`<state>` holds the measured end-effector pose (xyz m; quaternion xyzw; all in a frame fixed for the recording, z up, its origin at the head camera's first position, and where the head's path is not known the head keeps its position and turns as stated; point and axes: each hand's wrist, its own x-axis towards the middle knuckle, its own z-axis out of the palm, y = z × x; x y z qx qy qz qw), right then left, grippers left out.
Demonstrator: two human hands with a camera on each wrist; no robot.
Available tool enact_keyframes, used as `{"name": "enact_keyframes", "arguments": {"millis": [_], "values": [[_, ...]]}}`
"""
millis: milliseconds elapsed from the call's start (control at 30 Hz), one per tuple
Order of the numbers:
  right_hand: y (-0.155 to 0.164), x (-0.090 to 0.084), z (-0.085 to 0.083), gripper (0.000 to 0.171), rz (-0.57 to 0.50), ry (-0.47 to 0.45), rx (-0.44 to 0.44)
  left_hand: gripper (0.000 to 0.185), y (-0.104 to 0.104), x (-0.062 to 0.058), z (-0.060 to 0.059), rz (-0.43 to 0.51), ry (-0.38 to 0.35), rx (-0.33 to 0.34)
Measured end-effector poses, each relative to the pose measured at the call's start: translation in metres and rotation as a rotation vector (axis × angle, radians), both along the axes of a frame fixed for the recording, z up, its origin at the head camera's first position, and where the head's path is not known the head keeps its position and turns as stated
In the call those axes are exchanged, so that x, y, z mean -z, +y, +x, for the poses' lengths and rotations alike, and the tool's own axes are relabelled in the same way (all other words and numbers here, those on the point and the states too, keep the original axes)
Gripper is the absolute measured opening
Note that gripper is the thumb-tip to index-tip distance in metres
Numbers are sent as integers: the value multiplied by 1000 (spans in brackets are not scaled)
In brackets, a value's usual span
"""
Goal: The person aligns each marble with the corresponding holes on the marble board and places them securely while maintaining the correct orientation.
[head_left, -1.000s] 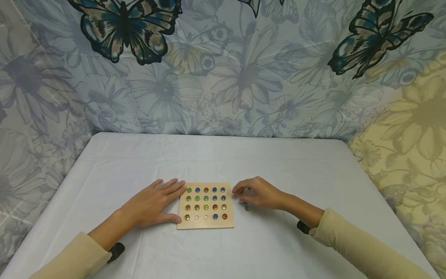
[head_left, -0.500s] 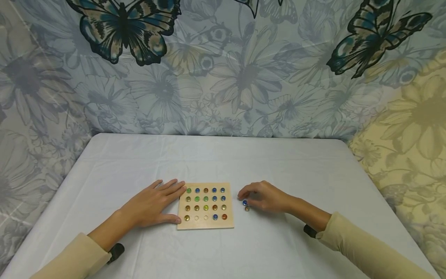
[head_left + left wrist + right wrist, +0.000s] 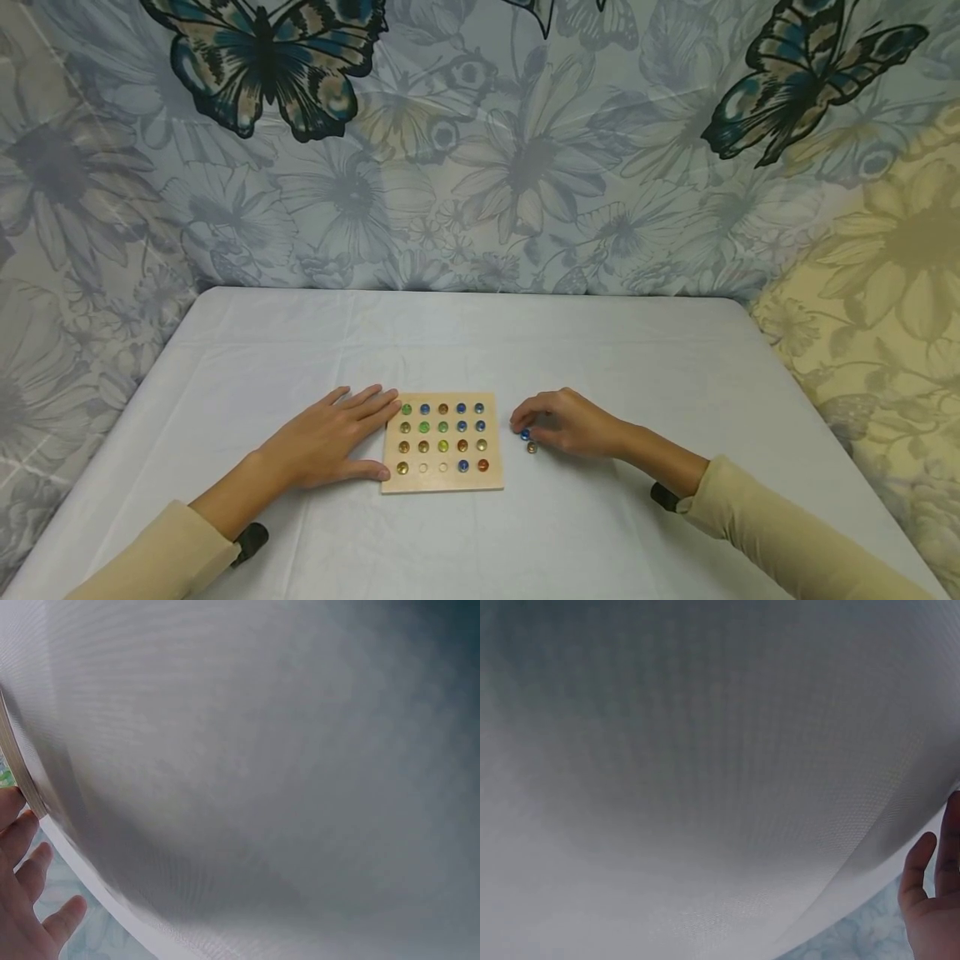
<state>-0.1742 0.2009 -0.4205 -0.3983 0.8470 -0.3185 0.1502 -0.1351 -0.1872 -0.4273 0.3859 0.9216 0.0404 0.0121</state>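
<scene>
A flat wooden board (image 3: pixel 442 481) lies on the white cloth, with rows of small glass marbles in its hollows: green, blue, amber and clear yellow. Two hollows in its near row hold no marble. Along the board's left edge rests my left hand (image 3: pixel 337 440), fingers spread and straight, thumb at the near corner. To the right of the board, my right hand (image 3: pixel 573 423) pinches a blue marble (image 3: pixel 525 434) between curled fingers and thumb, low over the cloth. Just nearer than it lies an amber marble (image 3: pixel 532 447). Both wrist views show mostly cloth and some fingers.
The white cloth (image 3: pixel 450 550) covers the whole table, whose far edge meets a flowered, butterfly-printed backdrop (image 3: pixel 487 167). Dark bands with cameras sit at both wrists, below beige sleeves (image 3: pixel 780 517).
My right hand has drawn back from the board's right edge to the loose marbles, and its fingertips have come onto the blue one. The left hand has stayed in place.
</scene>
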Motion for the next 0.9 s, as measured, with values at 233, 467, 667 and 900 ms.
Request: {"name": "enact_keyframes", "arguments": {"millis": [233, 467, 667, 900], "values": [[0, 0, 0, 26, -5, 29, -11, 92, 1, 0, 0, -5, -17, -12], [-2, -1, 1, 26, -1, 29, 0, 92, 1, 0, 0, -17, -35, -18], [-5, -2, 0, 27, -9, 39, 2, 92, 0, 1, 0, -15, -31, -17], [-12, -8, 0, 29, -11, 46, 3, 91, 0, 1, 0, -9, -32, -14]]}}
